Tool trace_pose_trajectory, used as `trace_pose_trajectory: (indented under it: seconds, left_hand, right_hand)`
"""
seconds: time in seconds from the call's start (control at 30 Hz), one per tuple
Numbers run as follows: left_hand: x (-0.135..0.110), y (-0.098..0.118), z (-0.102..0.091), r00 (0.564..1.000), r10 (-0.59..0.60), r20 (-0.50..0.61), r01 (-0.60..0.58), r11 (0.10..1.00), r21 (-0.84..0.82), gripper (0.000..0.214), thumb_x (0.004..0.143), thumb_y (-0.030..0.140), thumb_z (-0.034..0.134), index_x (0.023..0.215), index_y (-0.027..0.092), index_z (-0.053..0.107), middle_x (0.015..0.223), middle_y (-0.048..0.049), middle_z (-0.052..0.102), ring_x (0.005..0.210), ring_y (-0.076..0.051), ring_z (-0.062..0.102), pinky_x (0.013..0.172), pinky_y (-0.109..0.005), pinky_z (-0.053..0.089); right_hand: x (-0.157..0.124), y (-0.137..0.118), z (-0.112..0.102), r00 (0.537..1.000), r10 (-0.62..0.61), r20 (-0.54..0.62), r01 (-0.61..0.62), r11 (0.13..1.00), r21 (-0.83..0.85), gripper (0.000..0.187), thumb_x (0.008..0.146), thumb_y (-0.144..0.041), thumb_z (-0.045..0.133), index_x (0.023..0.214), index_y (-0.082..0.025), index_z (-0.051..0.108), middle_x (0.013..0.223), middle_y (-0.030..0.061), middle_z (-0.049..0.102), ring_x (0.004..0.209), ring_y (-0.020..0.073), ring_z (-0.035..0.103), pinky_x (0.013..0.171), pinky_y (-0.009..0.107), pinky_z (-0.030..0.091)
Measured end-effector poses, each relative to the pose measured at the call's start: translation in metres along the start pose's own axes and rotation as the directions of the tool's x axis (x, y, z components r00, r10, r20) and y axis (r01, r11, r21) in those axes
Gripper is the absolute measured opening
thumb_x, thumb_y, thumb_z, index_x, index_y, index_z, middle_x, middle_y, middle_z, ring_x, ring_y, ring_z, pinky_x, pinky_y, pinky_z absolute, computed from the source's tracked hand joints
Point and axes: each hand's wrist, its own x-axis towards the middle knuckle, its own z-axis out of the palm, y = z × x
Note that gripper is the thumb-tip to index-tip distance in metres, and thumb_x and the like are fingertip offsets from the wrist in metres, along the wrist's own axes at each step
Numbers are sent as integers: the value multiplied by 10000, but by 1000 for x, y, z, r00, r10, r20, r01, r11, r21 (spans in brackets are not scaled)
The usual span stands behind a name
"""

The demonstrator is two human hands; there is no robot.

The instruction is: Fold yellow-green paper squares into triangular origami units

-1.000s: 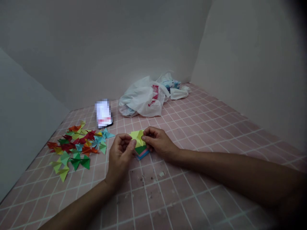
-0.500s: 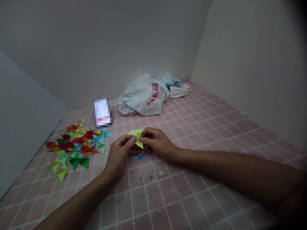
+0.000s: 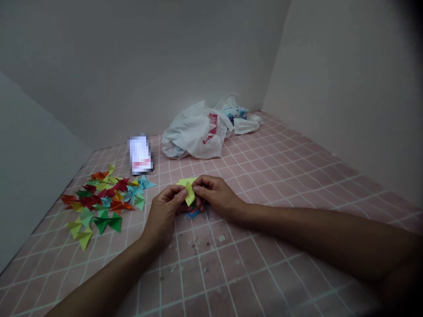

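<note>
Origami paper (image 3: 189, 193), yellow and pointed, pinched between left hand (image 3: 161, 216) and right hand (image 3: 214, 195).

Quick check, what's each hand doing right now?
Left hand: closed, pinching folded yellow paper.
Right hand: closed, pinching the same paper.

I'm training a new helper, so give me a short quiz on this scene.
1. What colour is the folded paper pinched between the left hand and the right hand?
2. True or false: the white plastic bag lies between the hands and the person.
3. Which hand is nearer the pile of coloured paper pieces?

Key: 1. Yellow. 2. False. 3. The left hand.
</note>
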Motion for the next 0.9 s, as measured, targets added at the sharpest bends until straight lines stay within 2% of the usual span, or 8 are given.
trace_pose_trajectory:
  seconds: [0.13,0.27,0.43,0.6,0.73,0.9]
  left_hand:
    - [-1,1,1,1000,-14,-21,13,1000,-28,272,676,306,843,843,149,696,776,2,689,632,-90,636,570,-181,537]
    - [-2,2,4,999,-40,-1,40,998,-45,293,732,379,796,844,130,688,769,-21,697,653,-112,656,616,-215,562]
    - [-1,2,4,999,-21,40,23,999,-39,243,780,348,756,861,130,685,794,-31,710,693,-138,687,683,-252,576]
    - [-2,1,2,997,8,79,-6,1000,-25,218,812,337,728,874,135,676,834,-28,705,724,-157,701,734,-293,580]
    - [-1,-1,1,998,5,57,-3,1000,-29,195,780,309,762,869,161,672,825,-3,702,688,-139,690,713,-283,575]
    - [0,-1,0,1000,22,13,-22,1000,10,191,738,303,799,827,170,694,752,18,685,618,-88,625,606,-201,523]
  right_hand:
    - [0,0,1,1000,5,-9,-4,1000,10,64,867,-164,573,804,-171,569,527,-55,584,453,78,567,462,188,459]
    - [-1,-2,1,999,28,-24,-28,1000,2,56,854,-160,581,802,-171,566,533,-57,585,450,81,571,470,192,465]
    - [-2,-3,1,1000,12,4,-12,1000,0,158,903,-252,548,768,-171,557,558,-46,583,461,91,588,480,206,469]
    - [-2,-1,0,1000,2,-13,-3,1000,-8,134,884,-240,576,773,-168,553,563,-52,573,462,84,570,479,198,465]
    - [-2,0,0,1000,-6,-4,6,1000,-11,115,881,-235,585,792,-168,555,572,-50,587,468,86,584,481,198,472]
    - [-2,1,0,999,-31,17,30,999,20,180,911,-284,570,773,-168,560,568,-35,601,491,95,609,478,197,467]
